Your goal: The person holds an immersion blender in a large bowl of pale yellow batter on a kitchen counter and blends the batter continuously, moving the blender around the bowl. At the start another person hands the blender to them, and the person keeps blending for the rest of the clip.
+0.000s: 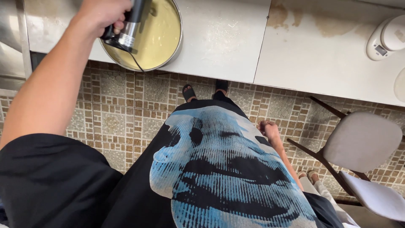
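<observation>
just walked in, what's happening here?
A person stands at a white counter, looking down. Their left hand grips a black and silver hand blender set in a round metal pan of pale yellow batter. Their right hand hangs closed at their side, holding nothing. A white kitchen scale sits far right.

**Around the counter: scale, chair and tiled floor**

A pale, stained worktop point(320, 55) runs across the top of the view, split by a seam. At its right edge sits a white kitchen scale point(386, 39) with a small display. Below it stands a chair point(362, 141) with a grey padded seat and dark wooden legs. The floor point(118, 101) is laid with brown and beige mosaic tiles. A steel surface point(10, 46), possibly an appliance, shows at the far left.
</observation>
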